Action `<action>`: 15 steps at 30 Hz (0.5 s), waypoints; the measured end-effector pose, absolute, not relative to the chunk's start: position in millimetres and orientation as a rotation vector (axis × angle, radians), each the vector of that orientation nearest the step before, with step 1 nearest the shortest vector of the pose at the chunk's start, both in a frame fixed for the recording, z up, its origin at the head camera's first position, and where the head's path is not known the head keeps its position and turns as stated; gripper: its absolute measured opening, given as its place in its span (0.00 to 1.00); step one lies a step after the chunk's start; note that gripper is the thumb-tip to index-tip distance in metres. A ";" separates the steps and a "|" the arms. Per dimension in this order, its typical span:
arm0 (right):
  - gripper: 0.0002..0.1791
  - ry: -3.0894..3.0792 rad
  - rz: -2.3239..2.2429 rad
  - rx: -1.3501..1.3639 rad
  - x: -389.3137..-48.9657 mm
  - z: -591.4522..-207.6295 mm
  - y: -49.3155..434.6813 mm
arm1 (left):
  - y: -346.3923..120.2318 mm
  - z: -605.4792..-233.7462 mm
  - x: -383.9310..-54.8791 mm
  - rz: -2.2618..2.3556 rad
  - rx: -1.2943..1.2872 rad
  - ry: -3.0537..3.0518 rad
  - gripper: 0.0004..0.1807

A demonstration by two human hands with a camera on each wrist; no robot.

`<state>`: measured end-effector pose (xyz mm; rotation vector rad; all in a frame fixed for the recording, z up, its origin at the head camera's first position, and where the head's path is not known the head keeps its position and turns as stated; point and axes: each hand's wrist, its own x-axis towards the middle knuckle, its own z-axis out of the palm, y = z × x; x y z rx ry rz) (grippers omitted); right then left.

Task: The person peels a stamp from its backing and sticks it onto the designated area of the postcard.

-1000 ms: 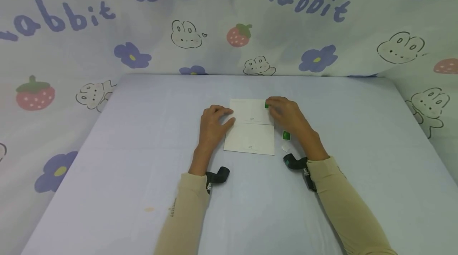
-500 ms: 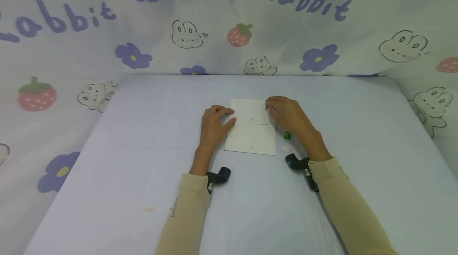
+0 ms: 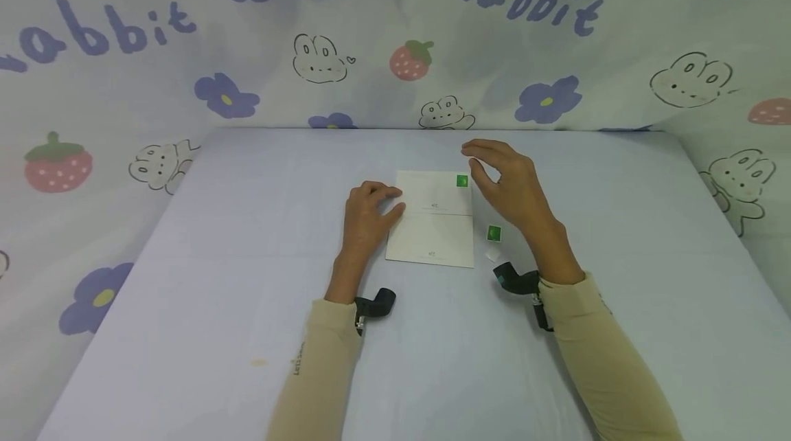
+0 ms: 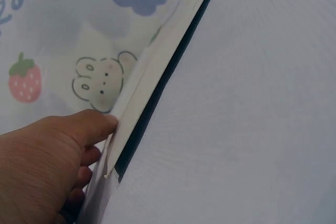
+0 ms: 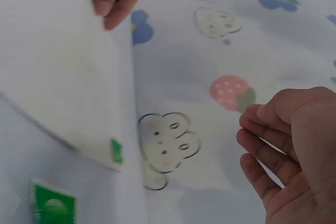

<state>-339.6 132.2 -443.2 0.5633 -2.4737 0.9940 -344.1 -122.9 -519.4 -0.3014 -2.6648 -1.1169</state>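
Note:
A cream paper sheet (image 3: 430, 238) lies on the table in two panels, one above the other, each with small faint print. A small green stamp (image 3: 462, 181) sits flat at the upper right corner of the far panel. My left hand (image 3: 369, 218) rests at the sheet's left edge, with thumb and forefinger spread apart on it; in the left wrist view its thumb (image 4: 97, 126) touches the paper edge. My right hand (image 3: 509, 183) is raised just right of the stamped corner. Nothing is between its loosely bent fingers in the right wrist view.
A second green stamp (image 3: 494, 233) lies on the white table right of the sheet, with a small whitish scrap (image 3: 492, 254) just nearer to me. A cloth (image 3: 371, 8) printed with rabbits, flowers and strawberries hangs behind the table (image 3: 216, 255).
My right hand has let go of the green stamp and lifted up and to the right, baring it on the sheet's corner. The left hand has stayed in place.

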 end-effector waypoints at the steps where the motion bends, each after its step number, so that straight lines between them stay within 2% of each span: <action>1: 0.14 -2.507 0.989 0.551 -340.8 -446.2 131.9 | -123.3 -520.0 -344.3 -1.117 -0.300 -2.666 0.13; 8: 0.17 -2.759 0.984 0.433 -349.7 -471.1 134.1 | -124.1 -521.9 -344.5 -1.127 -0.307 -2.669 0.13; 15: 0.17 -2.844 1.003 0.462 -356.4 -486.7 136.9 | -124.5 -519.6 -343.9 -1.140 -0.300 -2.674 0.13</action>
